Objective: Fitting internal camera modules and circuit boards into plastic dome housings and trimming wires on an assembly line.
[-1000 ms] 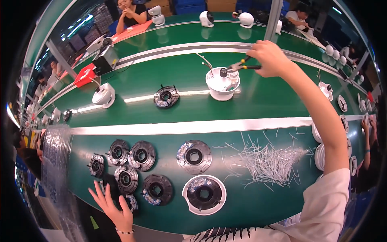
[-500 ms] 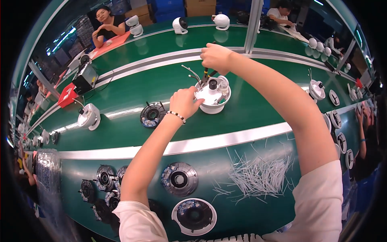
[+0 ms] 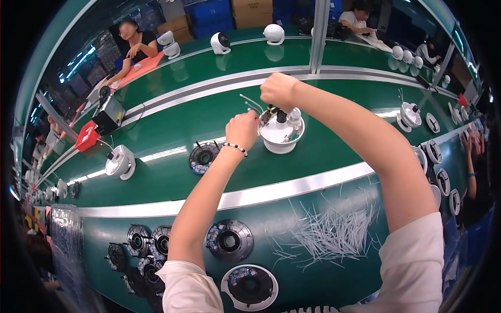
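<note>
A white camera housing (image 3: pixel 282 144) stands on the green bench in front of me, its top uncovered, with a black lens barrel inside. Thin white cables (image 3: pixel 249 100) rise from its left side. My right hand (image 3: pixel 278 91) is closed around hand cutters (image 3: pixel 270 110) with dark, yellow-marked handles, their jaws down in the left part of the housing. At the housing's left rim, my left hand (image 3: pixel 241 130) has its fingers pinched together by the cables. What lies between those fingertips is hidden. A round black part with a circuit board (image 3: pixel 204 157) lies left of the housing.
Nearer me are a pile of cut white ties (image 3: pixel 334 229), several black ring parts (image 3: pixel 138 240) and a white ring cover (image 3: pixel 275 292). Another open housing (image 3: pixel 121 163) stands left, one more (image 3: pixel 409 117) right. A metal post (image 3: pixel 319 41) rises beyond; co-workers sit across.
My right hand and the cutters have come down closer to the housing. My left hand has moved right, and its thumb has drawn in from over the housing. The view has shifted slightly.
</note>
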`<action>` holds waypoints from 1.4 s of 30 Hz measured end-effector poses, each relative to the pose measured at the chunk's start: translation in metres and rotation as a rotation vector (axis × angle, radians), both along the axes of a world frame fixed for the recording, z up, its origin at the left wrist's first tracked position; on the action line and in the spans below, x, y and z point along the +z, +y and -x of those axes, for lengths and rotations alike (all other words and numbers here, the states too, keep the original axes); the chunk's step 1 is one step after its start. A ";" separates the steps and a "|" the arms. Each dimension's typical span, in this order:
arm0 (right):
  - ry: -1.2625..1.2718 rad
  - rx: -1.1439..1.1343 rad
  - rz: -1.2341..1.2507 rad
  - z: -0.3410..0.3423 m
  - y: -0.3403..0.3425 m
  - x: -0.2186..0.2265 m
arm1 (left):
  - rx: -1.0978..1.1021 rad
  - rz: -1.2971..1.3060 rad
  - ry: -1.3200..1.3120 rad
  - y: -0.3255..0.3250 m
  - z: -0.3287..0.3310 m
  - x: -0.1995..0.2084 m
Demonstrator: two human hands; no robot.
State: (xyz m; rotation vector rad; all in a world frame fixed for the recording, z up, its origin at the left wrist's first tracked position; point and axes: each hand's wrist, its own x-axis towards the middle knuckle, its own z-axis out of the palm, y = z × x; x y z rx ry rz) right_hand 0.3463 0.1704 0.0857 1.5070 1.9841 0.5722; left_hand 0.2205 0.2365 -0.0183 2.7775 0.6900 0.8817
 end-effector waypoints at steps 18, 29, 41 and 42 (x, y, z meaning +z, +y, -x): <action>0.320 0.256 -0.412 0.043 -0.054 0.089 | 0.178 0.098 0.453 0.027 0.105 -0.045; 0.468 0.590 -0.305 0.137 -0.063 0.072 | 0.780 -0.090 0.169 0.010 0.401 0.044; 0.514 0.733 -0.231 0.205 -0.012 0.042 | 1.305 0.637 0.244 -0.049 0.635 -0.024; 0.506 0.730 -0.220 0.209 -0.013 0.046 | 1.301 0.655 0.288 -0.042 0.637 -0.017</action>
